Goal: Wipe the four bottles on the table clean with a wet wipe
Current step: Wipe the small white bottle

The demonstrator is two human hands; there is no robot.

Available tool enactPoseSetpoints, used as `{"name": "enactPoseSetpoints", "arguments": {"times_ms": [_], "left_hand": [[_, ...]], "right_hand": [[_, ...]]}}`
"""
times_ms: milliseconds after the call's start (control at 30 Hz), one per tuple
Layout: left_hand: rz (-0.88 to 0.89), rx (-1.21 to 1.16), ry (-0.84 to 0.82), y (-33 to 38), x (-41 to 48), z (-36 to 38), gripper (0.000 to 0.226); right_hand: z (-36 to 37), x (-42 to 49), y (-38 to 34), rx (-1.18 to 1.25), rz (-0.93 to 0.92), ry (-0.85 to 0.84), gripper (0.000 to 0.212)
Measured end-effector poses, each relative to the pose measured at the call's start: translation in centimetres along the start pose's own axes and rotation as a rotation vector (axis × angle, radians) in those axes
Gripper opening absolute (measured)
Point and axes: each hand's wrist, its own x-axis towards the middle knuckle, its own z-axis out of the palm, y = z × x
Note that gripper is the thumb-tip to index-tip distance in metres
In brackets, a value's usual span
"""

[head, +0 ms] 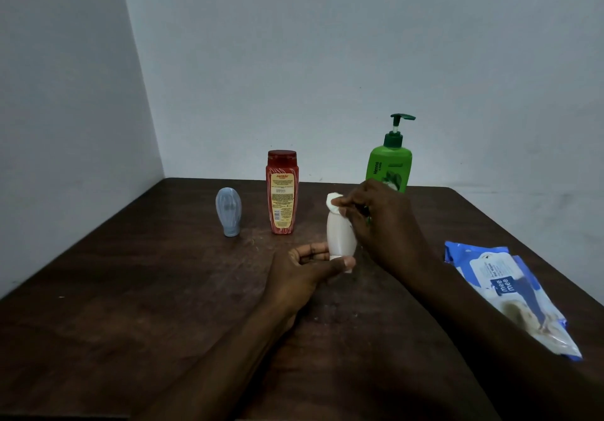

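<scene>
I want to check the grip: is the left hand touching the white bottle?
Touching. The head view shows the left hand holding the white bottle at its lower end, with the thumb in front and the fingers behind it.

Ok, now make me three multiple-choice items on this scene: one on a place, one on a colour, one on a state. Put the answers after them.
1. Where does the wipes pack lie?
A. at the far left corner
B. on the right side of the table
C. on the floor

2. What colour is the pump bottle?
A. green
B. yellow
C. black

3. How is the white bottle being handled?
A. it lies flat, untouched
B. the left hand grips its lower end while the right hand holds a wipe at its top
C. it sits inside the pack

Answers:
1 B, the blue-and-white pack lies by the right forearm.
2 A, its body is bright green and its pump is darker green.
3 B, the thumb and fingers wrap around the base, and the white wad sits on the top end.
</scene>
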Motion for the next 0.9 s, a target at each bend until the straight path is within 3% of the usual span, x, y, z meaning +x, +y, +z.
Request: {"name": "enactPoseSetpoints", "arguments": {"times_ms": [167,367,533,667,900], "left_hand": [[0.020,-0.013,0.009,-0.5,0.1,-0.2,0.031],[0.072,-0.007,0.010,-0.5,0.1,-0.2,0.032],[0.082,-0.017,-0.007,-0.4,0.2,-0.1,0.029],[0.057,-0.015,-0.020,-0.4,0.3,-0.2,0.040],[0.032,-0.070,-0.025,0.2,0.2,-0.3,0.048]], "right_hand": [[0.7,-2.7,-0.8,-0.089,-0.138,-0.207,0.026],[0.0,-4.4,-1.2,-0.220,-0.195,-0.383,0.031],[-0.3,-3.4,-0.7,-0.097,-0.192,-0.241,0.022],[-0.3,-1.9,-0.2,-0.055,-0.157,-0.108,0.018],[-0.1,0.4,0.9,0.029,0.013,0.051,0.019]]}}
